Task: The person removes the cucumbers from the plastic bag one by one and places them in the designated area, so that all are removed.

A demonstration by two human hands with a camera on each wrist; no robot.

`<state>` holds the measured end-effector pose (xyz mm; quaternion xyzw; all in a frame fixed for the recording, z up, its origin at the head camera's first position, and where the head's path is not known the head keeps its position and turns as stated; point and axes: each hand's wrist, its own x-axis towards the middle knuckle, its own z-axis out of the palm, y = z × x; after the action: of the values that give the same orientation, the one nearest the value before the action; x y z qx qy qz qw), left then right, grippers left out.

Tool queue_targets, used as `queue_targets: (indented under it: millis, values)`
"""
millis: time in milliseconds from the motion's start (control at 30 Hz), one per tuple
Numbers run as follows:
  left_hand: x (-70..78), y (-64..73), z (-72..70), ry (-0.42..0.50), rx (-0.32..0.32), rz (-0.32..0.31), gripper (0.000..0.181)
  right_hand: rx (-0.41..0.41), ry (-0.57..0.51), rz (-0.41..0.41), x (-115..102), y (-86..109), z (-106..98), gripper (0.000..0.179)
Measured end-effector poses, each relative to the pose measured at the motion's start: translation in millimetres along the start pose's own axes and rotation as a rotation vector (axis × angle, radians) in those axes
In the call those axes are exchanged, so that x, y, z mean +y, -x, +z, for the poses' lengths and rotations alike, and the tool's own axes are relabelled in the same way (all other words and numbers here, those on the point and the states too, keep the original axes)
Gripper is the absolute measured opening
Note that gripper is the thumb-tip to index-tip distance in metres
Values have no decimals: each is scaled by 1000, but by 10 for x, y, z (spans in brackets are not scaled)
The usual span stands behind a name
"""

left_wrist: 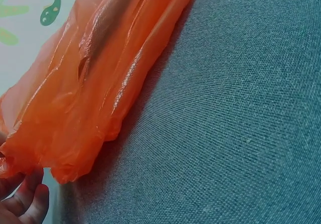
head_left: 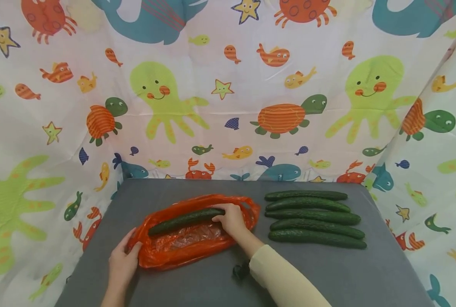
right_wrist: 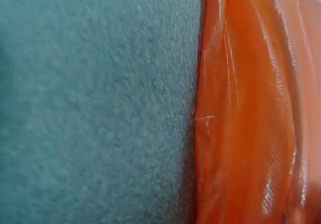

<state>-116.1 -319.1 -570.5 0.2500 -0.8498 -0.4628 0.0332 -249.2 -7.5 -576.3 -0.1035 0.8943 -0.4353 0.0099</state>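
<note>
An orange-red plastic bag (head_left: 170, 258) lies spread open on the grey table, its rim forming a long oval. Inside it, toward the far side, rests one dark green cucumber (head_left: 186, 221), slanting up to the right. My right hand (head_left: 231, 219) reaches over the bag and grips the cucumber's right end, which the fingers partly cover. At the bag's left end, my left hand (head_left: 124, 256) pinches the plastic between thumb and fingers. The left wrist view has fingertips (left_wrist: 37, 204) at the crumpled corner of the bag. Only bag and table appear in the right wrist view.
Right of the bag, several cucumbers (head_left: 314, 215) lie side by side in a row on the table (head_left: 197, 285). A small dark object (head_left: 240, 272) sits beside the right sleeve (head_left: 278, 273). A sea-animal print curtain (head_left: 220, 128) stands behind and at both sides.
</note>
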Motion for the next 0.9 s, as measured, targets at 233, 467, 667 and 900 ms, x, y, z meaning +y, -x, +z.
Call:
queue_targets:
  millis: [233,467,667,900]
  values:
    - [-15,-20,7,-4,11,-7,55,40,9,28,-81,139,-124,42]
    - [-34,-12,-12,-19,24,6,55,41,27,10,-157,278,-293,42]
    - [-16,-22,3,-25,14,-3,57,59,6,4,-177,418,-429,44]
    - [-7,-18,27,-17,31,-25,57,77,-34,-20,-135,542,-662,42]
